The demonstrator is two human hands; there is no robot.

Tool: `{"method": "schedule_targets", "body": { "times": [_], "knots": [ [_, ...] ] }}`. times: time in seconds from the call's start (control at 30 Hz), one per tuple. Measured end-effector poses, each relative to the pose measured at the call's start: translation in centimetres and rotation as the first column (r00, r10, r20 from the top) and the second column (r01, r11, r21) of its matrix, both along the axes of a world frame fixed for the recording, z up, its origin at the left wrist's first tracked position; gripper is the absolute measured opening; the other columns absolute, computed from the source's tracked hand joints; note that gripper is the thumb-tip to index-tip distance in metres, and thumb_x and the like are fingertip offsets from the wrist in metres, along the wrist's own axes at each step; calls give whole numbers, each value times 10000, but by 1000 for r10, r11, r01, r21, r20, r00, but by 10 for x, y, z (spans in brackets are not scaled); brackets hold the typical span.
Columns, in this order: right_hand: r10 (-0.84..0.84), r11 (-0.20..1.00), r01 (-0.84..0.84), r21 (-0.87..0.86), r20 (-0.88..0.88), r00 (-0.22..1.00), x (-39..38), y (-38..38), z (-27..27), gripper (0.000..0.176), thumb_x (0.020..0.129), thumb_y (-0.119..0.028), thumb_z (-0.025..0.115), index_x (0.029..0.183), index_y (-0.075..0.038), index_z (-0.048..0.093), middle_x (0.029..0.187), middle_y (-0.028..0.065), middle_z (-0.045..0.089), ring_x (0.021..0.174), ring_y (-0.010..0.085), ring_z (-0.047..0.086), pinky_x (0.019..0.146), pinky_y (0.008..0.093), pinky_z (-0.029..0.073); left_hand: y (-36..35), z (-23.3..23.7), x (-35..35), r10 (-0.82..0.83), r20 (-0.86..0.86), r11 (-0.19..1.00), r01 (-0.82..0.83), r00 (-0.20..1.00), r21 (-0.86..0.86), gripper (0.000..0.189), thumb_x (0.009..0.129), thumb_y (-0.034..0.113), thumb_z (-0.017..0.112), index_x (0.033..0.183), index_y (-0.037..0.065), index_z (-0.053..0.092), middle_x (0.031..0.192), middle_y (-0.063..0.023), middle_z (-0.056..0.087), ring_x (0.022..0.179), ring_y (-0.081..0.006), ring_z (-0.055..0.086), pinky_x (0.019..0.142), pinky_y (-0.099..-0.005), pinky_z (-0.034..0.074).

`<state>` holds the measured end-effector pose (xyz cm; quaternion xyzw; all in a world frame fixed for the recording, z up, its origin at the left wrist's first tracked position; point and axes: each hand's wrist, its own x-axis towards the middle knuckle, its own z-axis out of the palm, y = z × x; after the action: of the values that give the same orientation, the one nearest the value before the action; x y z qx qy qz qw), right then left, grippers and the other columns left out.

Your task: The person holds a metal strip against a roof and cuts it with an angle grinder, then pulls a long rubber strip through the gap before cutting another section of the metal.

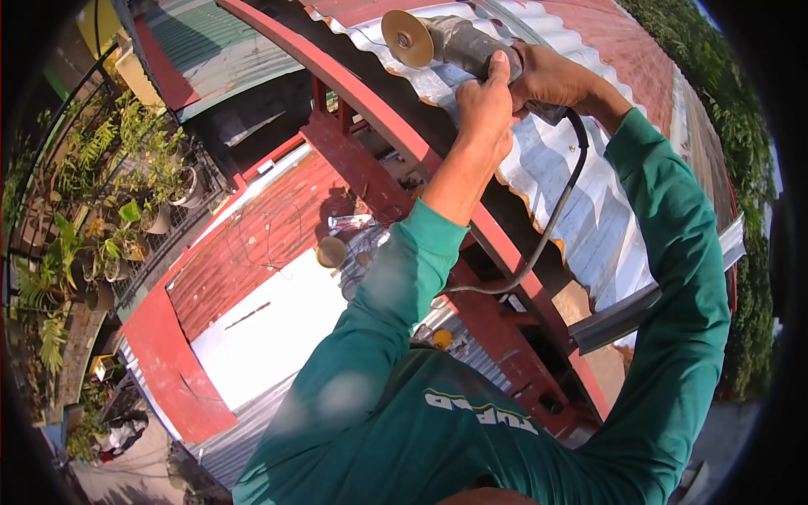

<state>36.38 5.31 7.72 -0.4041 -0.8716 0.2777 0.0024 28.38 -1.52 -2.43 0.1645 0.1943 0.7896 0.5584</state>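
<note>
An angle grinder [467,46] with a thin tan disc [408,39] at its front is held up over the rusty edge of the corrugated metal roof sheet [560,198]. My left hand [486,105] is closed on the grinder's body from below, thumb laid along it. Wrapped round the rear of the same tool is my right hand [555,80]. From the grinder's back end a black cord [572,185] loops down past the roof edge and behind my left forearm. Whether the disc is spinning cannot be made out.
A red steel beam [404,143] runs diagonally beneath my arms. Lower down lies a red and white roof panel [252,278], with a round tan disc [331,252] near my left sleeve. A grey metal channel [614,320] juts out by my right arm. Potted plants [126,227] stand at left.
</note>
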Motion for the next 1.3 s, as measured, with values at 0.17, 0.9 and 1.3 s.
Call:
{"method": "schedule_targets", "body": {
  "times": [0.17,0.9,1.3],
  "knots": [
    [29,999,-24,49,-111,993,2,-4,-6,344,563,-97,801,860,30,686,757,73,666,609,153,615,545,288,491,0,-3,-6,-87,-85,996,84,993,-29,513,1074,353,557,1333,-87,508,1263,-190,610,1082,-291,673,957,-594,552],
    [-36,998,42,56,-91,995,-1,6,-8,520,556,-119,827,1006,69,647,823,102,672,669,185,629,600,313,518,11,-6,4,-14,51,999,16,999,-37,485,1065,346,574,1356,-35,502,1268,-169,612,1071,-294,670,948,-604,534],
    [31,994,-42,98,110,993,1,15,-3,621,747,-164,799,1268,70,557,1041,130,693,885,204,673,708,350,582,22,-12,10,26,63,997,-21,998,-76,419,1046,357,615,1319,50,534,1158,-110,653,985,-239,675,838,-535,540]
  ]
}}
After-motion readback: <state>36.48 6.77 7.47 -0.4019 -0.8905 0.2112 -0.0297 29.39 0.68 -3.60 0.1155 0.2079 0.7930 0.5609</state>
